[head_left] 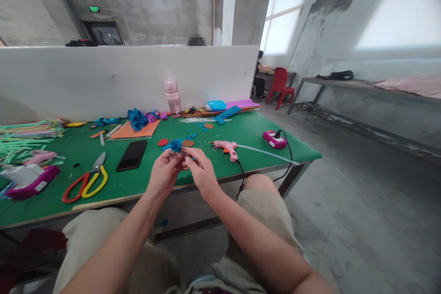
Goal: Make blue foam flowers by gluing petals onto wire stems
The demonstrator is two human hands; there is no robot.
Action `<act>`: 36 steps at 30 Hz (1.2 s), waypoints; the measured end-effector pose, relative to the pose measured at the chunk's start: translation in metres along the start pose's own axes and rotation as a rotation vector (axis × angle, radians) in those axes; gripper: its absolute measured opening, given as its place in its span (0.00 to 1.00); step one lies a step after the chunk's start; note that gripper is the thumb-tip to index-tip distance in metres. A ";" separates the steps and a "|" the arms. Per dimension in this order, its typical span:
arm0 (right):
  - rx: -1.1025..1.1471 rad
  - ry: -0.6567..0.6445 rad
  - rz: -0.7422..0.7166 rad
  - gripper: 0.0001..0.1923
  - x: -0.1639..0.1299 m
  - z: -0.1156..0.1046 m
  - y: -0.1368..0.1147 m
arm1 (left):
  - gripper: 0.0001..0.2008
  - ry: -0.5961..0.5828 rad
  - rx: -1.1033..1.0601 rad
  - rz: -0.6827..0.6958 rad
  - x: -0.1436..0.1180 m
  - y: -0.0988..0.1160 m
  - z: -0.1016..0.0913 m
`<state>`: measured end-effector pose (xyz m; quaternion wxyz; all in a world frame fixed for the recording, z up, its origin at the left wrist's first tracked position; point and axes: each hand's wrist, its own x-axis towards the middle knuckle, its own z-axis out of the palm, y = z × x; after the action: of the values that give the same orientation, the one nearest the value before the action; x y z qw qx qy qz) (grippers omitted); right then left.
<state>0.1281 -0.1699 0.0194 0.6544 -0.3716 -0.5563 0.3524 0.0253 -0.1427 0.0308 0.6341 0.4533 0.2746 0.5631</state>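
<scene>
Between my two hands, just above the front edge of the green table [220, 172], is a blue felt flower [176, 145]. My left hand [164, 172] pinches it from the left, thumb and fingers together. From the right, my right hand [200, 169] has its fingertips closed at the flower's base; the exact grip point is partly hidden. Around the flower lie a red felt piece [163, 142], a brown felt piece [188, 143] and small blue scraps [193, 135]. A pink glue gun [225, 148] with a long clear glue stick rests right of my hands.
Left of my hands are a black phone [131, 156] and red-and-yellow-handled scissors [88, 181]. Finished blue flowers [137, 120] sit on orange felt [134, 130]. A pink bottle [172, 98] stands by the white partition [131, 78]. A purple power strip [274, 139] trails a black cable at right.
</scene>
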 end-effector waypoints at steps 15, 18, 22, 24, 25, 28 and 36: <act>-0.386 -0.009 -0.182 0.18 -0.009 0.002 -0.007 | 0.10 0.125 0.053 0.043 -0.005 0.000 0.004; -0.263 0.048 -0.134 0.15 -0.003 -0.007 -0.007 | 0.12 0.104 0.060 0.007 -0.004 -0.001 0.003; -0.222 0.075 -0.112 0.14 0.003 -0.016 -0.008 | 0.14 0.135 0.071 -0.020 -0.002 -0.002 0.001; -0.154 0.102 -0.052 0.13 0.005 -0.018 -0.007 | 0.15 0.141 0.055 -0.040 -0.001 -0.002 0.000; -0.099 0.120 -0.005 0.12 0.006 -0.018 -0.006 | 0.15 0.141 0.045 -0.051 0.000 -0.002 -0.001; 0.082 0.151 0.128 0.09 0.010 -0.018 -0.003 | 0.14 0.128 0.023 -0.079 0.001 -0.002 -0.002; 0.085 0.178 0.194 0.09 0.016 -0.023 0.002 | 0.12 0.038 -0.005 -0.134 -0.001 -0.003 -0.002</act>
<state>0.1525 -0.1575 0.0230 0.6792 -0.4252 -0.4421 0.4031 0.0250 -0.1428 0.0273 0.6662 0.4214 0.3148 0.5287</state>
